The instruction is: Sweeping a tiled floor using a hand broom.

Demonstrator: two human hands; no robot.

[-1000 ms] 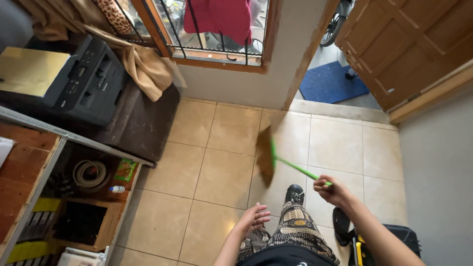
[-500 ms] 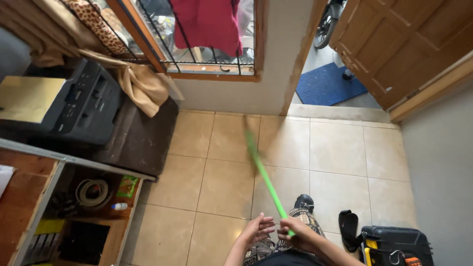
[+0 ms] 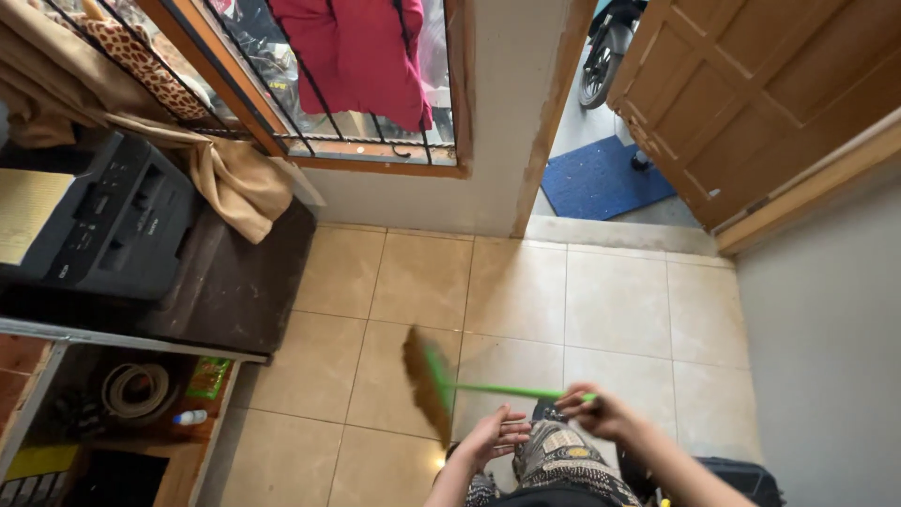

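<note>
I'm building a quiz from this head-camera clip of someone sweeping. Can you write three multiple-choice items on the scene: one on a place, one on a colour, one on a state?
1. Where is the brown bristle broom head?
A. Over the beige tiled floor, to the person's left
B. On the blue mat outside
C. Leaning against the door

2. What colour is the thin plastic broom handle?
A. Red
B. Bright green
C. White

3. How does the panelled wooden door stand?
A. Shut
B. Off its hinges, flat on the floor
C. Open to the outside

Answers: 1 A, the bristles show blurred over the tiles ahead of the left hand. 2 B, a green stick runs from the bristles to the right hand, which grips it. 3 C, the blue mat shows through the doorway.
</note>
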